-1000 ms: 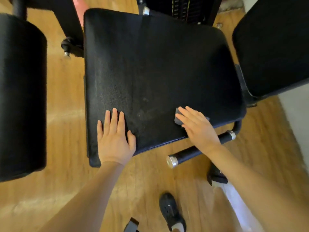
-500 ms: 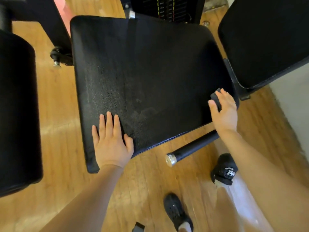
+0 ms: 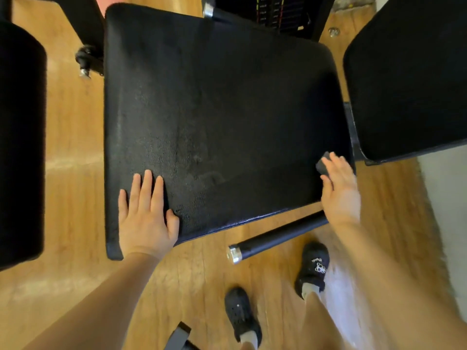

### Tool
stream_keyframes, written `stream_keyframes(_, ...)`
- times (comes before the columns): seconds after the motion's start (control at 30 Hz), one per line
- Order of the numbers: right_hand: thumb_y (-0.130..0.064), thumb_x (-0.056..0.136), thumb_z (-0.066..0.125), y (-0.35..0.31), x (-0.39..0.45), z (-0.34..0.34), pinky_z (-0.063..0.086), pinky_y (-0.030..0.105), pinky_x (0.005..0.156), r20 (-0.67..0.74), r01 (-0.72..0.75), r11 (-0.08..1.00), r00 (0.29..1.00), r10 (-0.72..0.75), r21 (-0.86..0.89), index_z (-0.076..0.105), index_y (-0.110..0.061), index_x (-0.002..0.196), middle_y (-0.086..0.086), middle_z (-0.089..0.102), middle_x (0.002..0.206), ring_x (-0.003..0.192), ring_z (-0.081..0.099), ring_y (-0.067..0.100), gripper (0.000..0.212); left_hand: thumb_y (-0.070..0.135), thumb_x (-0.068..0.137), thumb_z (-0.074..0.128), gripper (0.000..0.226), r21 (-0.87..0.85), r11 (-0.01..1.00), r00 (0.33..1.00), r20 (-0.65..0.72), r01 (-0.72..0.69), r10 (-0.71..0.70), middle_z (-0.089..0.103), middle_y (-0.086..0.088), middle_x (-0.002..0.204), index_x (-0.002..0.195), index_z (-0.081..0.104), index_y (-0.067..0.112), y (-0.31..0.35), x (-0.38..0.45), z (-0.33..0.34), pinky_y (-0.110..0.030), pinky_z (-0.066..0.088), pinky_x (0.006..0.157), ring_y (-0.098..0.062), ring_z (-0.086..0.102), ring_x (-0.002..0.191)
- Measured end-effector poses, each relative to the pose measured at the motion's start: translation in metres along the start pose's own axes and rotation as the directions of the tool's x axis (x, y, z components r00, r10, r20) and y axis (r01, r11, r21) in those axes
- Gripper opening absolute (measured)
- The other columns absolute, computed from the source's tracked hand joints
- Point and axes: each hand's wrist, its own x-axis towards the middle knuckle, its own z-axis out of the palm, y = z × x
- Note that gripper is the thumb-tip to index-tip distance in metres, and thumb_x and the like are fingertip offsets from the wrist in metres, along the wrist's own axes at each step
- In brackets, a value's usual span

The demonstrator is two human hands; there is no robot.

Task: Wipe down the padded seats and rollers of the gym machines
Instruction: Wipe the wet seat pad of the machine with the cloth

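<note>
While left hand (image 3: 146, 221) braces, right hand (image 3: 340, 188) presses cloth (image 3: 323, 164) — seemingly — at seat (image 3: 214, 109) edge.

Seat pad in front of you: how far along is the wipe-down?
Done: nothing can be called finished; the seat pad still shows dull smears near its front middle. In hand: right hand presses a dark cloth at the front right corner, left hand lies flat on the front left. Left: the roller and neighbouring pad.

- Warm, fairly bright light; pale glare streaks on the wooden floor (image 3: 70, 160) left of the left hand (image 3: 146, 218) fingers.
- Right hand (image 3: 340, 190) motion-blurred, fingertips smeared.
- Black seat pad (image 3: 214, 109) beyond the fingers loses detail; wide-angle bending at the edges.
</note>
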Motion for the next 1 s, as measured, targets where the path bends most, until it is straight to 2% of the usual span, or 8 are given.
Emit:
stream_keyframes(0.07,-0.005,0.095,0.045,0.01,0.007,-0.001,0.017,0.024,0.108,-0.045,-0.121,0.989,0.991,0.124,0.08,0.047,-0.008,0.134,0.007,0.042,0.144,0.137,0.03,0.021,0.039,0.032,0.081,0.031,0.067,0.006,1.0,1.0,0.009,0.009,-0.009,0.034,-0.021,0.148,0.138,0.041,-0.001,0.001,0.001,-0.001,-0.049,0.009,0.113,-0.035,0.022,0.14)
stream_keyframes(0.27,-0.002,0.093,0.048,0.007,0.008,0.006,0.022,0.021,0.107,-0.136,-0.203,0.943,0.96,0.244,0.262,0.053,-0.007,0.129,0.008,0.046,0.14,0.134,0.032,0.018,0.036,0.032,0.08,0.031,0.067,0.014,1.0,0.999,0.031,0.02,-0.02,0.034,-0.023,0.147,0.137,0.041,-0.001,0.004,0.003,-0.005,-0.052,0.013,0.111,-0.036,0.023,0.138)
stream_keyframes(0.4,0.001,0.09,0.049,0.008,0.009,0.006,0.021,0.013,0.104,-0.159,-0.157,0.956,0.967,0.199,0.247,0.055,-0.002,0.125,0.015,0.05,0.135,0.13,0.04,0.03,0.035,0.033,0.08,0.031,0.068,0.009,1.0,0.999,0.039,0.03,-0.03,0.033,-0.024,0.147,0.138,0.04,-0.003,0.005,0.002,-0.005,-0.054,0.012,0.111,-0.038,0.022,0.139)
stream_keyframes(0.57,0.001,0.091,0.049,0.008,0.011,0.006,0.016,0.0,0.101,-0.143,-0.208,0.939,0.957,0.253,0.274,0.054,-0.004,0.127,0.014,0.048,0.137,0.131,0.039,0.028,0.037,0.033,0.079,0.032,0.068,0.004,0.999,0.998,0.041,0.041,-0.041,0.033,-0.024,0.147,0.137,0.041,-0.002,0.004,0.004,-0.005,-0.051,0.01,0.112,-0.037,0.022,0.139)
stream_keyframes(0.7,-0.002,0.093,0.047,0.004,0.014,0.007,0.023,0.009,0.101,-0.177,-0.303,0.908,0.915,0.362,0.29,0.052,-0.005,0.129,0.012,0.046,0.139,0.132,0.039,0.026,0.036,0.032,0.078,0.034,0.067,-0.006,0.999,0.999,0.014,0.04,-0.04,0.035,-0.024,0.146,0.135,0.042,-0.002,0.004,0.004,-0.003,-0.051,0.01,0.112,-0.038,0.024,0.138)
stream_keyframes(0.83,-0.008,0.097,0.043,-0.004,0.018,0.008,0.023,0.005,0.095,-0.23,-0.482,0.801,0.785,0.575,0.355,0.047,-0.009,0.134,0.008,0.044,0.142,0.132,0.039,0.021,0.038,0.032,0.08,0.032,0.066,-0.005,0.999,0.999,0.026,0.036,-0.036,0.035,-0.025,0.145,0.135,0.042,-0.003,0.003,0.004,-0.004,-0.047,0.005,0.114,-0.037,0.021,0.138)
stream_keyframes(0.93,-0.008,0.097,0.041,-0.008,0.02,0.005,0.026,0.016,0.099,-0.201,-0.507,0.798,0.787,0.583,0.326,0.046,-0.01,0.135,0.007,0.042,0.144,0.134,0.036,0.019,0.038,0.033,0.081,0.031,0.067,-0.008,0.999,0.998,0.053,0.045,-0.044,0.033,-0.024,0.147,0.137,0.041,-0.003,0.002,0.004,-0.005,-0.046,0.001,0.115,-0.036,0.02,0.139)
stream_keyframes(1.0,-0.009,0.097,0.041,-0.017,0.019,0.006,0.026,0.019,0.101,-0.195,-0.55,0.775,0.761,0.619,0.313,0.046,-0.01,0.135,0.007,0.041,0.144,0.135,0.034,0.02,0.038,0.032,0.08,0.031,0.067,-0.011,0.999,0.998,0.057,0.042,-0.041,0.034,-0.025,0.146,0.136,0.041,-0.003,0.001,0.004,-0.005,-0.048,0.004,0.114,-0.037,0.021,0.139)
